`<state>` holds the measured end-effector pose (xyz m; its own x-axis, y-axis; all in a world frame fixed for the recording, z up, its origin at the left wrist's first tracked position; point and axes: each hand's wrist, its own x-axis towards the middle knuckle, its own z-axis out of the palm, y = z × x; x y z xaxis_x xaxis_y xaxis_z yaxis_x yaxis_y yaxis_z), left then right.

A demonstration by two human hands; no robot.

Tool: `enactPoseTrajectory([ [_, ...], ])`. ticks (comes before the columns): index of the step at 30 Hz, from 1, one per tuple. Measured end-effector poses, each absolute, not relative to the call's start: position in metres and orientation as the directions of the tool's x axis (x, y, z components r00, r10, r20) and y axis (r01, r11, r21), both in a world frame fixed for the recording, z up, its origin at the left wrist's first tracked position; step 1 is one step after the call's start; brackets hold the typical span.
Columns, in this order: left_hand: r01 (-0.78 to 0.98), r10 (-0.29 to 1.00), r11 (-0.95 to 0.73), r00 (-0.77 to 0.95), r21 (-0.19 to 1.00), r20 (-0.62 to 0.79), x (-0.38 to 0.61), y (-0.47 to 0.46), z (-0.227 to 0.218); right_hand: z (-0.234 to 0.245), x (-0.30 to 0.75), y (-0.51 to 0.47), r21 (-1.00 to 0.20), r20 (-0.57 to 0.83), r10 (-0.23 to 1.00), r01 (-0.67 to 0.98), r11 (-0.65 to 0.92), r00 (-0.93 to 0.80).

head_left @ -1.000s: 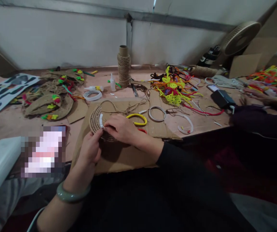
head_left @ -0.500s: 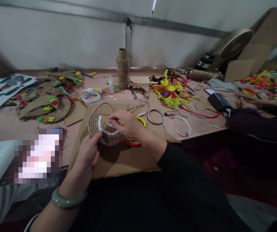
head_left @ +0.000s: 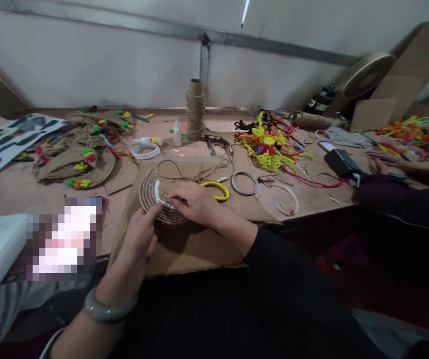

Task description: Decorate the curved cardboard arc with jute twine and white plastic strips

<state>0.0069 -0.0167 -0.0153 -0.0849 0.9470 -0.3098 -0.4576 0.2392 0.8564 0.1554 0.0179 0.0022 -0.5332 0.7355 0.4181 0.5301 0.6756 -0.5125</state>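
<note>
My left hand grips the lower left rim of a curved piece made of rows of brown twine, its thumb on top. A white band runs along the inner edge of this piece. My right hand is closed over the band's lower part, fingers pinched together; whatever lies between its fingertips is too small to make out. Beneath both hands lies a cardboard sheet. A loop of loose twine trails across the cardboard behind the piece. Just right of my right hand lies a yellow ring.
Behind stand a twine spool and a small squeeze bottle. Tape rolls, yellow and coloured pipe cleaners, and twine pieces with flowers lie around. A phone is at left; another person's sleeve at right.
My right hand has lowered its fingertips onto the white band, close to my left thumb. My left hand keeps its grip. The whole view has shifted slightly.
</note>
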Motion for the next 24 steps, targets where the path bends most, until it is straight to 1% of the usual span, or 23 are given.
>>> enactPoseTrajectory([
  [2, -0.461, 0.947, 0.245, -0.074, 0.853, -0.312, 0.007, -0.017, -0.016, 0.007, 0.16, 0.019, -0.54, 0.439, 0.747, 0.518, 0.663, -0.498],
  [3, -0.467, 0.948, 0.247, -0.067, 0.849, -0.312, 0.008, -0.017, -0.016, 0.01, 0.163, 0.02, -0.565, 0.47, 0.764, 0.513, 0.646, -0.443],
  [6, -0.498, 0.948, 0.236, -0.072, 0.835, -0.311, 0.009, -0.017, -0.015, 0.02, 0.17, 0.021, -0.668, 0.552, 0.816, 0.496, 0.555, -0.169],
  [7, -0.504, 0.947, 0.235, -0.075, 0.831, -0.314, 0.009, -0.017, -0.014, 0.021, 0.171, 0.021, -0.684, 0.559, 0.82, 0.491, 0.539, -0.122],
  [8, -0.507, 0.946, 0.235, -0.077, 0.829, -0.315, 0.01, -0.017, -0.014, 0.021, 0.17, 0.02, -0.68, 0.56, 0.818, 0.492, 0.544, -0.132],
  [9, -0.505, 0.947, 0.233, -0.077, 0.831, -0.312, 0.01, -0.017, -0.014, 0.02, 0.169, 0.02, -0.654, 0.557, 0.809, 0.499, 0.568, -0.19],
  [11, -0.497, 0.953, 0.221, -0.072, 0.839, -0.294, 0.01, -0.017, -0.013, 0.015, 0.164, 0.018, -0.571, 0.53, 0.767, 0.518, 0.638, -0.361],
  [13, -0.491, 0.96, 0.199, -0.078, 0.848, -0.271, 0.009, -0.018, -0.013, 0.008, 0.159, 0.016, -0.502, 0.484, 0.734, 0.535, 0.679, -0.477],
  [17, -0.503, 0.959, 0.2, -0.076, 0.841, -0.273, 0.008, -0.017, -0.014, 0.002, 0.156, 0.015, -0.466, 0.449, 0.722, 0.552, 0.692, -0.527],
  [24, -0.512, 0.956, 0.22, -0.057, 0.83, -0.289, 0.008, -0.017, -0.015, 0.007, 0.16, 0.014, -0.412, 0.393, 0.709, 0.577, 0.705, -0.586],
])
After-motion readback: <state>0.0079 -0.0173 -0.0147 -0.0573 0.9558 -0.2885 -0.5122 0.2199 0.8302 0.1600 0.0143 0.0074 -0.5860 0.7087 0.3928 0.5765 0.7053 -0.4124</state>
